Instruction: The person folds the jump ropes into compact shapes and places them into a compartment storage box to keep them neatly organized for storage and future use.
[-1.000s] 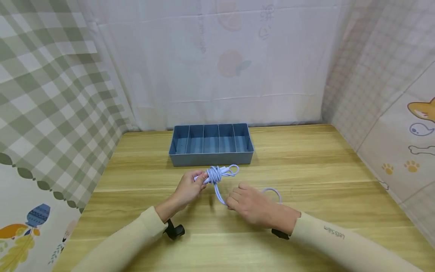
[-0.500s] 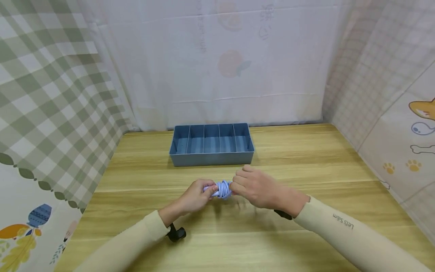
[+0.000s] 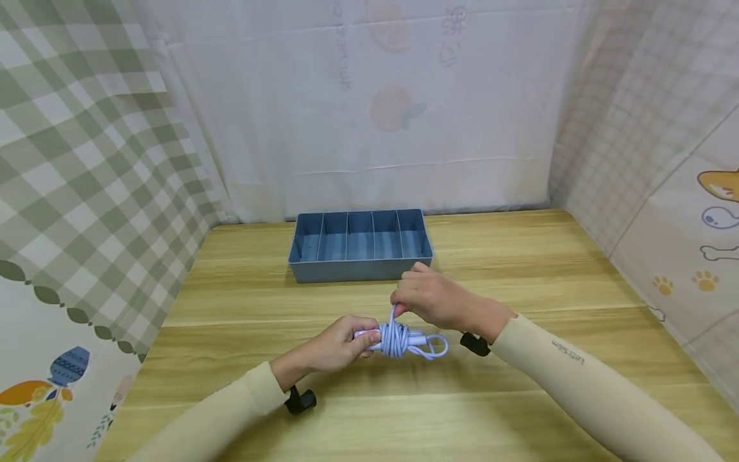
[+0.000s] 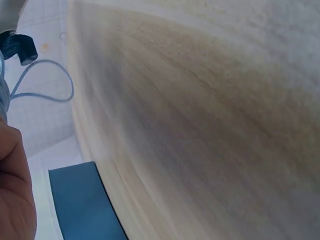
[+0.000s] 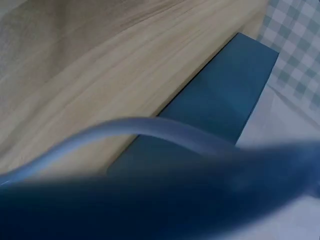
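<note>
A lavender cord is wound in several turns around pale, rod-like ends. My left hand grips the bundle by its left end, thumb on top. From the bundle's right side a small loop sticks out. My right hand pinches a strand just above the windings, and the strand runs up taut to its fingertips. In the left wrist view, part of my left hand and the cord's loop show at the left. A blurred strand of cord arcs across the right wrist view.
A blue-grey organizer box with several compartments stands behind the hands on the wood-grain table. A white curtain hangs at the back, a green checked cloth at the left.
My right hand has swung from below right of the bundle to above it, carrying the strand round. The bundle and left hand have shifted right and nearer the body.
</note>
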Demonstrator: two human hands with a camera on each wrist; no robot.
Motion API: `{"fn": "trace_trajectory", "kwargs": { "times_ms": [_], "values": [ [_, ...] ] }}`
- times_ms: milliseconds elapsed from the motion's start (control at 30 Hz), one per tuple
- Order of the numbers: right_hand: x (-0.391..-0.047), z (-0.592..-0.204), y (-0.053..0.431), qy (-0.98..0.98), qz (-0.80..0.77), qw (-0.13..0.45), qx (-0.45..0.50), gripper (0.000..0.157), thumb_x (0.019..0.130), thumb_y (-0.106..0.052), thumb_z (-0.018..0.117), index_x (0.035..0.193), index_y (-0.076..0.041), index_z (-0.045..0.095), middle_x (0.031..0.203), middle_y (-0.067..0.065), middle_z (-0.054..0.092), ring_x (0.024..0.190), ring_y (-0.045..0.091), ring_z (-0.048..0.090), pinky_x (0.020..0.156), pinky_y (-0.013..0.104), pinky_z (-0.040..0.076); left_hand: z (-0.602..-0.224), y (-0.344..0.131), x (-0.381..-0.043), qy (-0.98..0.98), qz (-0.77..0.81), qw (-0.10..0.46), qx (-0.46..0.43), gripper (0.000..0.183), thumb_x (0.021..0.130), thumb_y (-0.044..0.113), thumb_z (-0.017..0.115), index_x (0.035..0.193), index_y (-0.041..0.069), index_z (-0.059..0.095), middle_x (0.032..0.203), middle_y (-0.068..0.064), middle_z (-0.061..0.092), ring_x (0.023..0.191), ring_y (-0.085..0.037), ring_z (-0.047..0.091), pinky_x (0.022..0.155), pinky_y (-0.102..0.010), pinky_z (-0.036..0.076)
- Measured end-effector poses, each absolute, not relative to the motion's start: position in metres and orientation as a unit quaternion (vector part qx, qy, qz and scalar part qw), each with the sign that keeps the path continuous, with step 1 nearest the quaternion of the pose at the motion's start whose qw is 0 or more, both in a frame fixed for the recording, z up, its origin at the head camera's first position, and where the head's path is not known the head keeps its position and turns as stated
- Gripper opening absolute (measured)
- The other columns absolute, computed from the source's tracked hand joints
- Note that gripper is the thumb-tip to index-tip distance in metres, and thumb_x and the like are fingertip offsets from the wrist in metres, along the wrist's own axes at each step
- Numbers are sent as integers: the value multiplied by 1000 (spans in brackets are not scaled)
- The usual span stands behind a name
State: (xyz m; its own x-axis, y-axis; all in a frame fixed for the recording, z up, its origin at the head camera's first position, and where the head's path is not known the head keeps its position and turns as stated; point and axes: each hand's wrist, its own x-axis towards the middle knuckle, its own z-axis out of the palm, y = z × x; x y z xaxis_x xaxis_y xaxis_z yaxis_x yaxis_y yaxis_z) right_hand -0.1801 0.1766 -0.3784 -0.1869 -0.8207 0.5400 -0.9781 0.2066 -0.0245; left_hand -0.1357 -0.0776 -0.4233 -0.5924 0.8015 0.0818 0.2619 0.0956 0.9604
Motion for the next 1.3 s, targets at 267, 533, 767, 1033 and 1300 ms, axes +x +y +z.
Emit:
{"fn": "trace_trajectory", "kwargs": {
  "times_ms": [267,533,767,1033,1300],
  "values": [
    [-183,-391,179,-753,248,177,583,32,106,-35,48,97,-13,69,84,-8,63,74,8,52,69,25,30,-421,-78,-132,660,586,250,397,28,110,9,45,91,-9,55,67,3,44,54,-4,38,47,-20,32],
    [-184,-406,180,-765,271,150,564,24,105,-27,52,101,-12,70,88,-6,66,78,8,56,70,26,31,-415,-80,-129,641,613,256,384,25,110,7,45,93,-6,56,65,3,44,52,-4,37,45,-20,32],
    [-183,-416,181,-781,244,161,552,8,93,-14,69,101,-15,69,87,-9,65,77,8,55,70,27,31,-411,-81,-130,612,668,255,338,29,112,11,42,94,-10,51,68,-4,40,49,-7,32,43,-22,28],
    [-175,-425,178,-842,226,136,470,13,88,-2,69,89,-12,62,85,-4,64,79,13,55,72,32,38,-413,-78,-134,658,676,187,274,31,111,11,43,89,-8,51,69,-8,45,47,-17,48,43,-32,46],
    [-165,-438,173,-822,103,206,521,2,97,-9,64,98,-7,64,91,2,68,88,19,65,86,41,52,-414,-79,-141,681,699,145,164,30,110,8,46,100,-18,55,71,-8,52,54,-14,47,46,-28,49]
  ]
}}
